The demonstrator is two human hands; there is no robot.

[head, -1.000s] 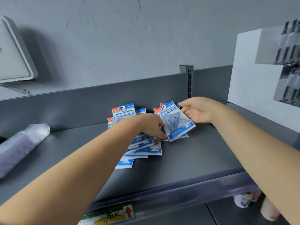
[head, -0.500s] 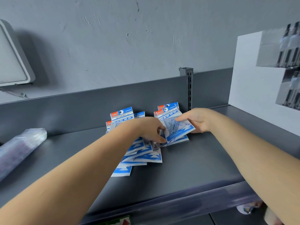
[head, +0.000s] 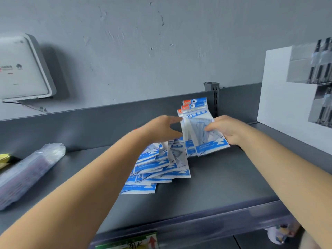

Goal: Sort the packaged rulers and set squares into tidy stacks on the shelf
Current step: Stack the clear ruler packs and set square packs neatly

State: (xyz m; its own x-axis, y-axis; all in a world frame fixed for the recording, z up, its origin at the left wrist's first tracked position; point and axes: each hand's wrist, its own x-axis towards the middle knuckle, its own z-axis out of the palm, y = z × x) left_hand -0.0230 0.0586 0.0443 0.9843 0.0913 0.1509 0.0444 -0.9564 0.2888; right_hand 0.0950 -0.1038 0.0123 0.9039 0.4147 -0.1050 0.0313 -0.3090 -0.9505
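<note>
Head view: right hand (head: 227, 131) now grips a small bundle of packaged set squares (head: 199, 130), thumb across the front, fingers (head: 212, 127) curled round its right edge. A second ago that bundle lay flat on the shelf under the hand; it has since been gathered and tipped up nearly on end, lower edge at or just above the shelf, card headers pointing up toward the back panel. Three headers show staggered at the top, so the edges are not yet squared. Left hand (head: 162, 129) has come off the fanned heap and reaches to the bundle's left edge, fingers spread and loose, holding nothing; thumb tip looks to touch the packet edge, hard to be sure through blur. Judgement: first stack is being formed and squared up; most of the job remains, since the fanned heap of packets (head: 158, 168) lies sprawled, overlapping, just left of and in front of the bundle. Surface: dark grey metal shelf (head: 224, 186) with a low back panel and a slotted upright post (head: 214, 97) behind the bundle. Far left on the shelf, a long clear-wrapped pack (head: 27, 173) lies slantwise, something yellow beside it. Right, a white display box (head: 280, 105) holding dark pens. Rough grey plaster wall behind; a white wall-mounted device (head: 21, 69) upper left. A price label (head: 129, 243) on the shelf's front lip.
</note>
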